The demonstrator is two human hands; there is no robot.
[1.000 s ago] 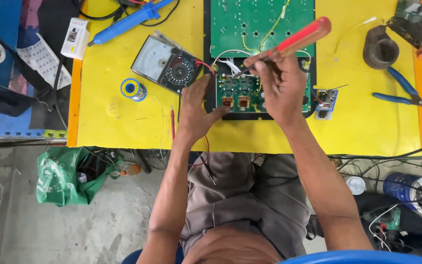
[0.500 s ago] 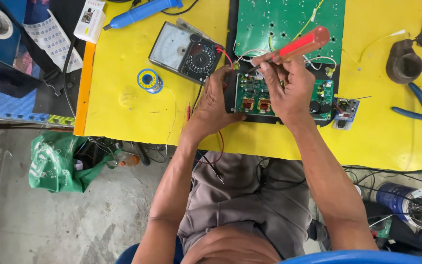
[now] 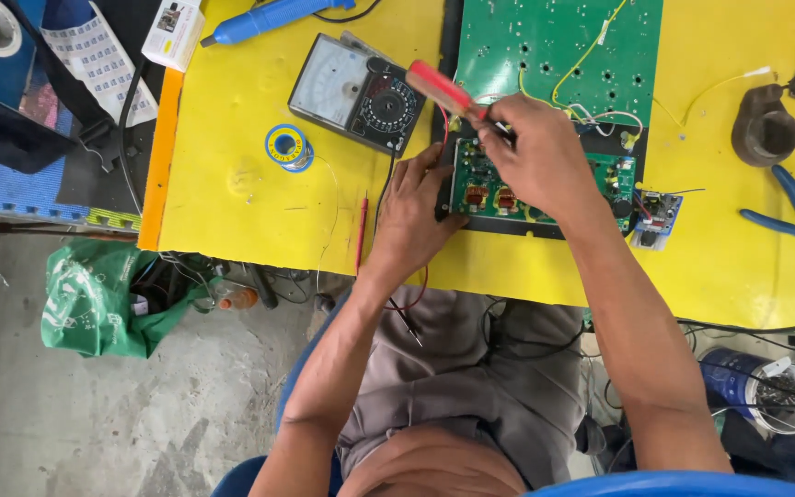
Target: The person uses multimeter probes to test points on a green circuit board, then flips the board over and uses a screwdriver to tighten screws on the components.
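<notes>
Yellow covers the whole counter (image 3: 232,193). On it lies a small green circuit board (image 3: 545,184) in a black frame. The left hand (image 3: 416,216) lies spread flat on the board's left edge, likely to keep it from sliding. The right hand (image 3: 545,156) is curled tight around a red-handled tool (image 3: 443,89), its tip pointing down at the board. A grey dial meter (image 3: 356,92) sits just beside them.

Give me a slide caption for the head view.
Right hand holds a red-handled tool over a circuit board; left hand steadies it.
</notes>
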